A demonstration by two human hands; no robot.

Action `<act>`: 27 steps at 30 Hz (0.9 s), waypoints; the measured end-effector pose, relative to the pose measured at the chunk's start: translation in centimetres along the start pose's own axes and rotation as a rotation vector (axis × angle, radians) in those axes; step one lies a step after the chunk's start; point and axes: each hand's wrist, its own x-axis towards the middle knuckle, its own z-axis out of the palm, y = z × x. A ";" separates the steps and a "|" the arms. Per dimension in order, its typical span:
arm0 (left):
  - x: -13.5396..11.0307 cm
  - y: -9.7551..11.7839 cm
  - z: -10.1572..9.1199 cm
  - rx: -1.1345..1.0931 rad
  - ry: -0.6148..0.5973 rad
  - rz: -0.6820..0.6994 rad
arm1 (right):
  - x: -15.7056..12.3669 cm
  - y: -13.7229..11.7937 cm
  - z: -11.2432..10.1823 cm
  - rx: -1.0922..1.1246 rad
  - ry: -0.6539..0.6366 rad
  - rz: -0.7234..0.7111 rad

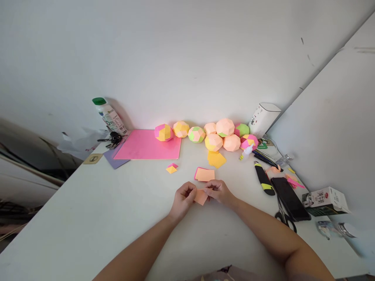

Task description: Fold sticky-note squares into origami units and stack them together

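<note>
The tabletop [88,210] has its left edge slanting from the lower left of the frame up toward the upper left, where a square brown card [93,159] lies right beside that edge. Next come a green-capped bottle [113,121] leaning back toward the wall, dark keys [115,138], and a purple sheet [115,159] partly under a pink board [140,149]. A broad stretch of bare white surface runs from the board's lower edge down to the left forearm.

Near the centre, a small pink-and-yellow folded piece [172,168] sits just left of the hands, with room around it. The left hand [184,197] pinches the left side of a peach paper piece [200,197], held at the centre of the frame; the right hand [219,192] pinches its upper right side. Just above them is a peach-and-pink paper stack [205,175], then yellow-orange notes [217,160] and a row of paper balls [213,142] along the wall.

The right is tighter: a cutter [264,178], scissors [281,216], a black phone [290,198] and a carton [325,201] crowd the strip toward the right wall.
</note>
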 end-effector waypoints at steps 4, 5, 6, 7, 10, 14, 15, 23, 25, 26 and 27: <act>0.1 -0.2 0.1 0.074 -0.045 0.014 | 0.0 0.1 0.2 -0.086 -0.026 -0.023; 0.1 -0.3 0.2 0.099 -0.056 0.012 | -0.1 0.0 0.2 -0.105 -0.031 -0.024; 0.1 -0.4 0.2 0.117 -0.065 0.004 | -0.1 0.0 0.3 -0.118 -0.031 -0.022; 0.2 -0.5 0.2 0.126 -0.072 -0.009 | -0.1 -0.1 0.3 -0.127 -0.028 -0.018; 0.2 -0.6 0.2 0.117 -0.075 -0.031 | -0.1 -0.3 0.4 -0.125 -0.006 -0.008; 0.1 -0.4 0.1 0.059 -0.042 -0.047 | -0.1 -0.3 0.1 -0.100 0.024 -0.014; 0.1 -0.4 0.1 0.042 -0.035 -0.056 | 0.0 -0.2 0.0 -0.101 0.027 -0.022; 0.2 -0.5 0.2 0.095 -0.106 0.003 | 0.1 0.1 0.0 -0.203 -0.020 -0.078; 0.3 -0.7 0.2 0.132 -0.104 0.022 | 0.0 0.1 0.2 -0.249 -0.021 -0.103; 0.3 -0.8 0.2 0.143 -0.106 0.029 | 0.0 0.1 0.2 -0.261 -0.016 -0.109; 0.3 -0.9 0.2 0.151 -0.107 0.035 | 0.0 0.1 0.3 -0.268 -0.012 -0.110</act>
